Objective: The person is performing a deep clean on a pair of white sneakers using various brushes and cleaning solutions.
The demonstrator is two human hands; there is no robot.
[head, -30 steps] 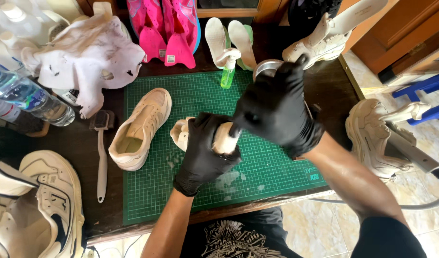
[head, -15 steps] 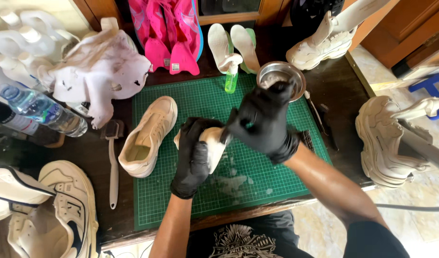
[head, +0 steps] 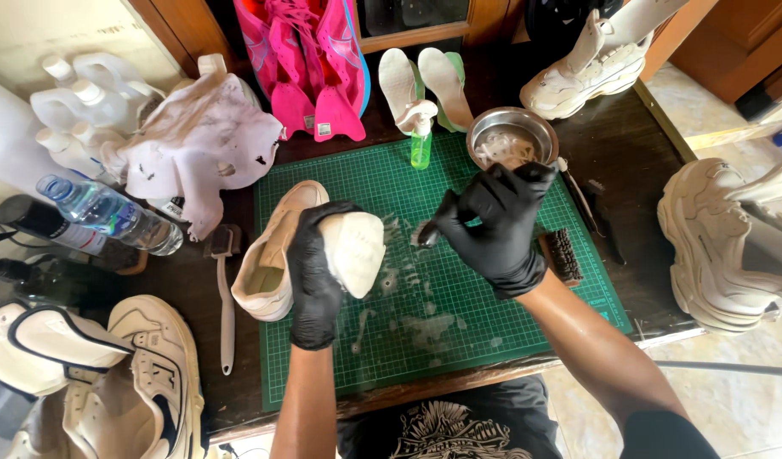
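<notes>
One camera only — worn on the person's head, looking almost straight down from close above the tabletop (head: 195, 280). The near edge runs along the bottom, with both forearms coming up from it; the far side, by the wooden cabinet (head: 187, 25), fills the top. Tiled floor (head: 748, 391) shows at right — no second view.

1. Both hands, left hand (head: 312, 280) and right hand (head: 493, 223), wear plain black gloves.
2. The cream leather shoe (head: 350, 251) is off-white.
3. The gridded rubber cutting mat (head: 493, 340) is green with pale lines.
4. The pair of bright sneakers (head: 310, 59) is pink with blue edging.
5. The wooden desk (head: 195, 340) is dark brown.
6. The small spray bottle (head: 420, 144) is translucent green.
</notes>
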